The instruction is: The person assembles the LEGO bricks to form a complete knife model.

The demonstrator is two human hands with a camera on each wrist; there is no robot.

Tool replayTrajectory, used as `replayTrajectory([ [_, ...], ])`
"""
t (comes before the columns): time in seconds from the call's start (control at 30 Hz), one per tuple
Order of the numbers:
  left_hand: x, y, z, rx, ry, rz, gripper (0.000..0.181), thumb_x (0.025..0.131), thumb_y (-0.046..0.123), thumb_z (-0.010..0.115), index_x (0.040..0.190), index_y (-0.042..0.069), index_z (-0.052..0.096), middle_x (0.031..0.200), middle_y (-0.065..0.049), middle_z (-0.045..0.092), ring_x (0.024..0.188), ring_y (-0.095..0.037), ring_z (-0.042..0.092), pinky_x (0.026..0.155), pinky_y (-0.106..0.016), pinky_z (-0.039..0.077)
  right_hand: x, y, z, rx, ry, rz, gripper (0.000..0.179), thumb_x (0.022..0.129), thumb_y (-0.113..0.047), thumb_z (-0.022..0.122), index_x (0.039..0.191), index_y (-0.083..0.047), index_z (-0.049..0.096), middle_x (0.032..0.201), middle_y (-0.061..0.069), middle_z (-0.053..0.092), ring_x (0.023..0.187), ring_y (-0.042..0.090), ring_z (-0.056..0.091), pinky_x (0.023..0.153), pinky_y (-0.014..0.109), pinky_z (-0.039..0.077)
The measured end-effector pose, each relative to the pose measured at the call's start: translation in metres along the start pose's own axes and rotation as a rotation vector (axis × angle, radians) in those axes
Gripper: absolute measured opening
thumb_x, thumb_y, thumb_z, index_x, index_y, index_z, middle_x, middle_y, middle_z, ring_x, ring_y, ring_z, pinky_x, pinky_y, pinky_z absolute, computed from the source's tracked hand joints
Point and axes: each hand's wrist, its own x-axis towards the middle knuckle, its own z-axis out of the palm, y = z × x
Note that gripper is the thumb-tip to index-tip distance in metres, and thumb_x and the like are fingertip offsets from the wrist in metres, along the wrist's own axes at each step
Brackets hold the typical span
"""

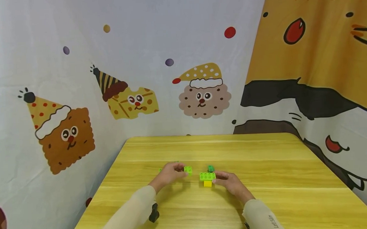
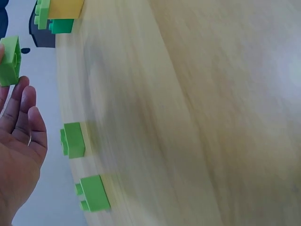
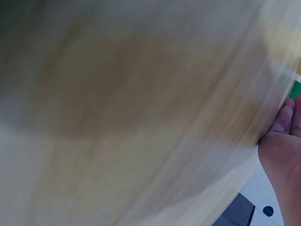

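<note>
Wooden table (image 1: 265, 192): left hand (image 1: 168, 174) pinching studs-up light-green brick (image 1: 187, 169), right hand (image 1: 231, 182) grip unclear.

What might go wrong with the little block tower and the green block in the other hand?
The light green plate is wider than the yellow block under it, so a push from the right hand might tip it over. The left hand holds the small green block only at its fingertips, so it may slip. Loose green blocks lie close to the left hand and might get knocked along the table.
</note>
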Motion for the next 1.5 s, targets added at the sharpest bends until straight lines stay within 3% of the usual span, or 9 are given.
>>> replayTrajectory([
  [0.3,0.006,0.010,0.010,0.017,0.060,0.018,0.039,0.089,0.034,0.076,0.121,0.013,0.067,0.105,0.002,0.063,0.099,-0.020,0.056,0.083,-0.039,0.050,0.001,0.002,0.000,0.001,-0.005,-0.002,0.047,0.089,-0.026,0.076,0.129,-0.005,0.065,0.126,0.010,0.065,0.119,0.030,0.057,0.102,0.053,0.041],
  [0.73,0.014,0.018,0.022,0.009,0.085,0.033,0.039,0.089,0.033,0.077,0.122,0.014,0.069,0.103,0.004,0.065,0.099,-0.021,0.058,0.084,-0.039,0.050,0.001,0.002,0.000,0.000,0.003,0.001,0.046,0.088,-0.026,0.078,0.128,-0.006,0.067,0.125,0.009,0.066,0.118,0.029,0.057,0.102,0.053,0.041],
  [1.5,0.024,0.018,0.049,-0.039,0.055,0.051,0.038,0.087,0.035,0.078,0.120,0.017,0.071,0.109,0.006,0.064,0.106,-0.024,0.055,0.084,-0.039,0.049,0.003,0.003,0.000,0.012,0.000,0.001,0.044,0.087,-0.025,0.078,0.126,-0.006,0.068,0.125,0.010,0.066,0.118,0.031,0.057,0.100,0.054,0.042],
])
